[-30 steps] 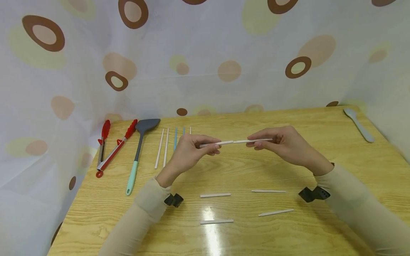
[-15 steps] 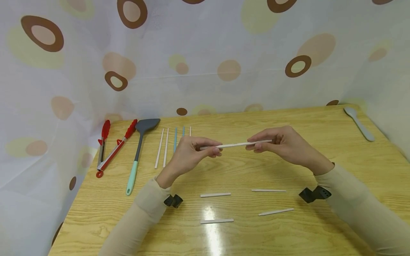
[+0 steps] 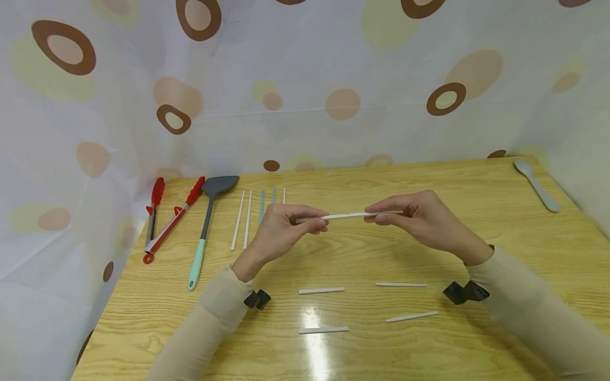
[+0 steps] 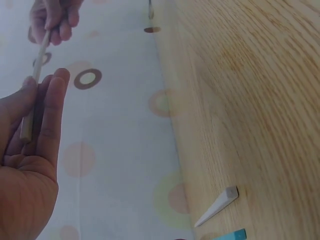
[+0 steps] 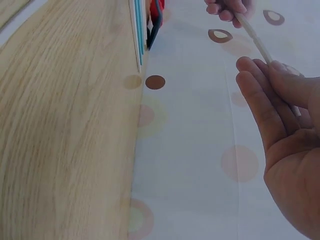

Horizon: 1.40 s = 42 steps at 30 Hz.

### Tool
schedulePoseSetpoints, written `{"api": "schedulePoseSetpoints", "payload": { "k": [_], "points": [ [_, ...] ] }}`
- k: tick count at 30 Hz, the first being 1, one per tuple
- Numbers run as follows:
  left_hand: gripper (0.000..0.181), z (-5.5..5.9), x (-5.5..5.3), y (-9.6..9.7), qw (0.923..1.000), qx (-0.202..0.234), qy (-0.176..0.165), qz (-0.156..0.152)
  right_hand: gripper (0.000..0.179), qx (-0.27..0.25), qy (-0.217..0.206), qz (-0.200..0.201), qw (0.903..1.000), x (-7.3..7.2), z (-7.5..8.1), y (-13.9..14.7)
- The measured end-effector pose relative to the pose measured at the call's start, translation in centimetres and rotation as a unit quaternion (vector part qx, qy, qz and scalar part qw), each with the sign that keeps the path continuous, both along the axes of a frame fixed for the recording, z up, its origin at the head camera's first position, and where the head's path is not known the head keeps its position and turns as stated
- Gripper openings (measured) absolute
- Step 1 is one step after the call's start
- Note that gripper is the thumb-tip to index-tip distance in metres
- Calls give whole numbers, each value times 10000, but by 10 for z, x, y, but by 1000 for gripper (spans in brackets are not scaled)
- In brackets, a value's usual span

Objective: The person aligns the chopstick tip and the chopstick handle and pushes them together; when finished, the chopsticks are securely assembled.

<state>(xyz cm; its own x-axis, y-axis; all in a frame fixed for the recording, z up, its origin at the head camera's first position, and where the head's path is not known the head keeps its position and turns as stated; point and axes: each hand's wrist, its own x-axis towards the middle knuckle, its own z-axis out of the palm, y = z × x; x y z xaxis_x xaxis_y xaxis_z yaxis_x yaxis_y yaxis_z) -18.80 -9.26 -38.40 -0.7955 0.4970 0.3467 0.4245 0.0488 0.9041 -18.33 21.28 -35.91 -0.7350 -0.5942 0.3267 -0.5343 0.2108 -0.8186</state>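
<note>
Over the table, my left hand [image 3: 281, 227] pinches a short white chopstick piece [image 3: 335, 216] between thumb and fingers. Opposite it, my right hand [image 3: 424, 219] pinches a second white chopstick piece [image 3: 356, 215]. The two pieces lie end to end, forming nearly one straight line, with a faint notch where they meet. In the left wrist view, the square butt of the left piece [image 4: 27, 129] shows against the palm. The right wrist view shows a stepped joint on the stick [image 5: 257, 42] between both hands. Fingers hide part of each piece.
Short white pieces lie in front: two on the left [image 3: 321, 290] and two on the right [image 3: 401, 284]. Whole white chopsticks [image 3: 237, 221] and blue chopsticks [image 3: 261, 205] stand back left, beside a turner [image 3: 207, 222] and red tongs [image 3: 167, 230]. A grey spoon [image 3: 537, 186] lies far right.
The small gap and offset between the two pieces' ends has closed, and they now line up. My left hand dropped slightly; the pieces on the table stayed put.
</note>
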Motion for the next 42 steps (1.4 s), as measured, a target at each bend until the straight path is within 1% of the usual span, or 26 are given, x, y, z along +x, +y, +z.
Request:
{"api": "schedulePoseSetpoints", "payload": {
  "k": [6, 11, 16, 19, 22, 27, 30, 32, 35, 37, 39, 42],
  "points": [
    [17, 1, 0, 1, 9997, -24, 253, 64, 30, -169, 213, -33, 9996, 0, -2, -3],
    [16, 1, 1, 5, 9992, 203, 315, 170, 31, -450, 351, -102, 9983, 1, 1, -9],
    [14, 2, 3, 10, 9979, 414, 321, 368, 30, -624, 713, -335, 9949, 7, 8, -19],
    [14, 3, 4, 12, 9973, 473, 318, 469, 26, -732, 601, -415, 9946, 14, 15, -24],
    [13, 3, 5, 13, 9965, 528, 325, 556, 24, -788, 428, -458, 9949, 16, 17, -26],
    [11, 1, 5, 15, 9961, 588, 273, 597, 26, -773, 331, -542, 9950, 9, 4, -23],
    [12, -1, 4, 15, 9964, 575, 259, 562, 26, -788, 264, -484, 9954, 4, -3, -19],
    [12, -3, 3, 14, 9969, 547, 176, 537, 25, -747, 165, -373, 9964, 0, -7, -17],
    [14, -7, 3, 12, 9984, 288, 13, 485, 24, -560, -46, -181, 9983, -5, -10, -13],
    [15, -9, 4, 11, 9988, -77, 48, 477, 22, -402, -257, -53, 9988, -8, -12, -11],
    [16, -9, 5, 11, 9966, -586, 299, 494, 21, -287, -425, 24, 9987, -9, -13, -11],
    [15, -5, 5, 14, 9851, -1333, 856, 664, 21, -222, -589, 29, 9980, -11, -15, -12]
  ]
}}
